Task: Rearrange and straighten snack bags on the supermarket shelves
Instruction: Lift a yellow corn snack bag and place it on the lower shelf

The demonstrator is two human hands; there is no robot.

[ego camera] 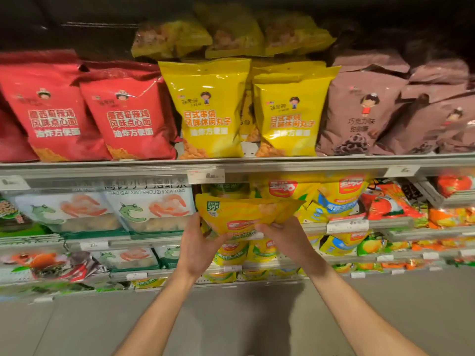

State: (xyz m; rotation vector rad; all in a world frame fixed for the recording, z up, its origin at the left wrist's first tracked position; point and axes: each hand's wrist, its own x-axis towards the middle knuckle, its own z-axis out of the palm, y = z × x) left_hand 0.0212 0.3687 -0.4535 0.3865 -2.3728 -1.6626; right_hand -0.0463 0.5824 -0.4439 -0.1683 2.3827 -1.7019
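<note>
Crumpled yellow snack bag (244, 214), tilted

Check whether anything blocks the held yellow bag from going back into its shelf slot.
Nothing visible does. Both hands, left hand and right hand, hold the yellow bag directly in front of the second shelf, among other yellow bags.

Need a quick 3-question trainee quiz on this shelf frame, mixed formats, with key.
1. True or false: the yellow bag in the hands is upside down.
2. Which hands grip it? A) left only B) right only C) both
3. Fill in: on the top shelf, the yellow bags stand between the red bags and the ____ bags.

Key: 1 false; 2 C, left hand and right hand; 3 brown.
</note>
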